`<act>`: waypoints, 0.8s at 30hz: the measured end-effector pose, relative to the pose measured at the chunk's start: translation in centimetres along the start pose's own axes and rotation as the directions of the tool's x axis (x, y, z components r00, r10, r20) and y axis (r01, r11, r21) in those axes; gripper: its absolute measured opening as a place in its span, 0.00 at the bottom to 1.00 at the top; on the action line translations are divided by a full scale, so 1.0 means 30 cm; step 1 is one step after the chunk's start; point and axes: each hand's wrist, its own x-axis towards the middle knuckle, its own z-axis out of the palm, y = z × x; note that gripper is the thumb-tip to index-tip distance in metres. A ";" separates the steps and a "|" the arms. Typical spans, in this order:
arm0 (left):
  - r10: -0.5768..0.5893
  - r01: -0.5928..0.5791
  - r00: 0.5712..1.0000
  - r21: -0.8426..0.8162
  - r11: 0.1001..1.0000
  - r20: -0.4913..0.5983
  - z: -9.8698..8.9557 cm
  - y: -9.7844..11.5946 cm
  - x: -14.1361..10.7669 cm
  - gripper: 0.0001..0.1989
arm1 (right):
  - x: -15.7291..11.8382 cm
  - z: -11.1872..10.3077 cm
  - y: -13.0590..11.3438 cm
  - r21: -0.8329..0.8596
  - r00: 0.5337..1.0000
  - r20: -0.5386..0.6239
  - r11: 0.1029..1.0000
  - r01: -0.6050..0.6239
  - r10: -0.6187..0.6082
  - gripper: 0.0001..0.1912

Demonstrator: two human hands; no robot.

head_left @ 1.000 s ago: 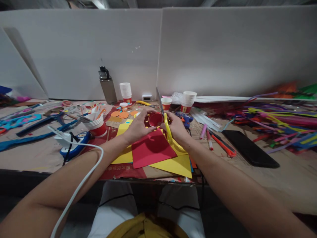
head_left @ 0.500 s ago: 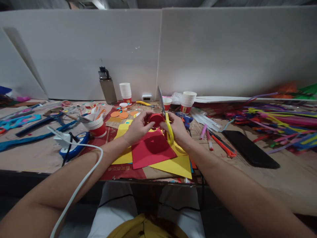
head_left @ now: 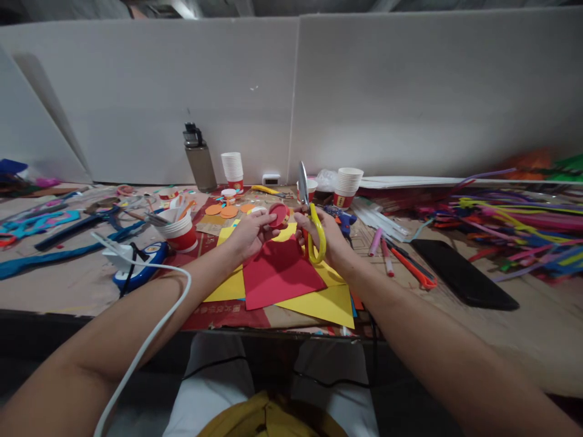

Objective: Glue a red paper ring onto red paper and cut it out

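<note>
White boards (head_left: 182, 79) back our cluttered worktop (head_left: 514, 346). Above its middle: round red piece (head_left: 279, 215), pinched between thumb and fingertips of our left hand (head_left: 252, 235); beside it our right hand (head_left: 330, 237), fingers curled, holds yellow-handled scissors (head_left: 314, 213), blades upward. Below, red sheet (head_left: 282, 276) over yellow sheets (head_left: 334, 305) near the front edge; stacked paper cups (head_left: 348, 182) towards the back edge.
</note>
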 end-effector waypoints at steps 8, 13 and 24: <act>-0.023 0.021 1.000 -0.086 0.996 -0.017 0.011 0.000 -0.008 0.12 | -0.007 -0.003 0.015 -0.091 0.998 0.036 0.994 0.058 -0.055 0.30; 0.013 -0.009 0.995 -0.039 0.999 0.096 0.004 -0.020 -0.009 0.13 | -0.006 0.004 0.026 -0.034 0.997 0.049 0.997 0.068 -0.067 0.32; 0.171 -0.185 0.977 0.102 0.977 0.127 -0.021 -0.063 0.016 0.22 | -0.004 -0.005 0.028 -0.033 0.986 -0.016 0.986 0.164 -0.165 0.29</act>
